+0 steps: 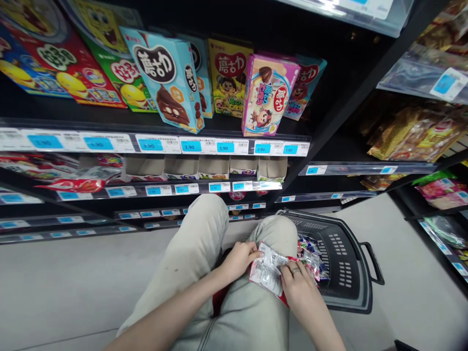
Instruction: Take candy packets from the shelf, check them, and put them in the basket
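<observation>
On my raised right thigh lies a red and silver snack packet (pixel 268 268), its printed white panel facing up. My left hand (pixel 237 261) pinches its left edge between thumb and fingers. At the packet's right side, my right hand (pixel 300 282) has its fingers bent over the edge, with a ring on one finger. Just beyond that hand, a black shopping basket (pixel 345 258) stands on the floor with several small shiny packets (pixel 314 256) in it.
Before me a black shelf carries snack boxes, among them a light blue box (pixel 166 80) and a pink box (pixel 269 95). Cardboard trays (pixel 214 168) line the shelf below. Gold bags (pixel 413 134) sit farther right. My knees are close to the lower shelves.
</observation>
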`<state>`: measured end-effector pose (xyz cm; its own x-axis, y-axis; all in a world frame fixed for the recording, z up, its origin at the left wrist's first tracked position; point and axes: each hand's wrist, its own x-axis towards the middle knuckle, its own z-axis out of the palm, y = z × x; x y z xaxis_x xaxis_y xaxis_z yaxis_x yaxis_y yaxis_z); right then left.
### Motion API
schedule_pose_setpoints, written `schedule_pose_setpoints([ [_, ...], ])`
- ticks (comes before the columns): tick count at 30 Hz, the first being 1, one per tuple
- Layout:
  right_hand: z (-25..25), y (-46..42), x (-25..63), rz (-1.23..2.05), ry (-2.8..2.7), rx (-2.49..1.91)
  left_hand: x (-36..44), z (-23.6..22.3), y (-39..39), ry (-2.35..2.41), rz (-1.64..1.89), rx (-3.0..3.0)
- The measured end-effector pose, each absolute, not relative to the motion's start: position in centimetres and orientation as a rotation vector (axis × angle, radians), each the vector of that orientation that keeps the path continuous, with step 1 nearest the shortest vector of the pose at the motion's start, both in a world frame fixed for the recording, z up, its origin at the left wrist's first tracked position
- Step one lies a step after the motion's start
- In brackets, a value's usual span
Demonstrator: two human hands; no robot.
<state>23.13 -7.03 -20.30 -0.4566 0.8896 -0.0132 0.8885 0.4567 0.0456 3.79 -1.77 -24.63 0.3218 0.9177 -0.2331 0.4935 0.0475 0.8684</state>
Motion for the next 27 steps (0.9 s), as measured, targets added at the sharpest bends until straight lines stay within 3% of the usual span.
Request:
schedule_pose_setpoints([
  [7,-22.1,-7.0,24.6,-0.493,2.606,1.91,3.7,-24.8,-1.3,1.214,0.577,1.554],
  [16,-23.6,-6.4,25.9,-0.643,2.557,2.056,2.8,-24.0,-0.4,0.894,0.274,1.15],
  [27,-22.6,-5.3,26.4,-1.053,2.559,2.016,3.1,-24.7,-1.1,0.816,0.59,0.846],
])
